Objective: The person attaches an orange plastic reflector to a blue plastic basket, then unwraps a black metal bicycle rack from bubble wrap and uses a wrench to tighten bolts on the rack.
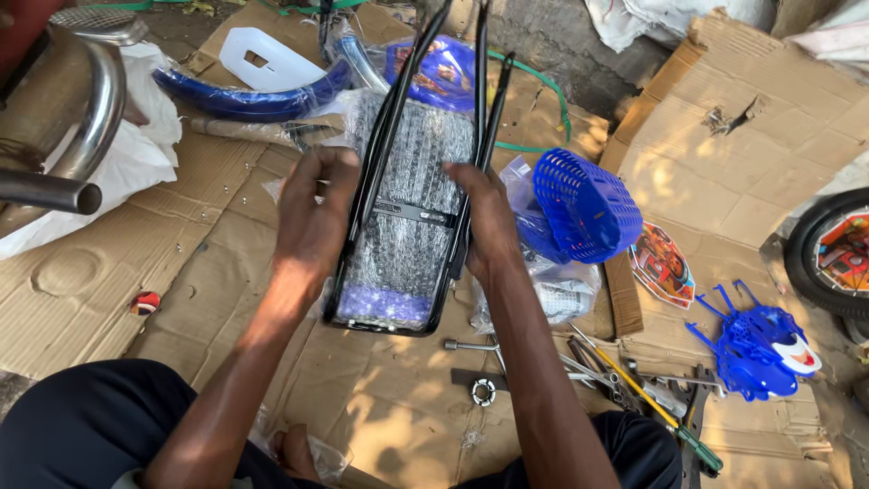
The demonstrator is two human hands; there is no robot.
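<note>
Both hands grip a black metal-rod bicycle carrier rack wrapped in bubble film [403, 226], held above the flattened cardboard sheets on the ground [389, 407]. The left hand [312, 217] closes round the rack's 9 o'clock rail; the right hand [484, 222] closes round the 3 o'clock rail, fingers curled under. The long stays run toward 12 o'clock.

Judged stiff and fairly light. The wrap looks slick, so the bare side rails are the safer hold. The thin stays would likely lever and swing if it were held by one end.

A blue plastic basket [584, 204] lies at 3 o'clock, and loose spanners and a screwdriver [615, 376] at 5 o'clock.
</note>
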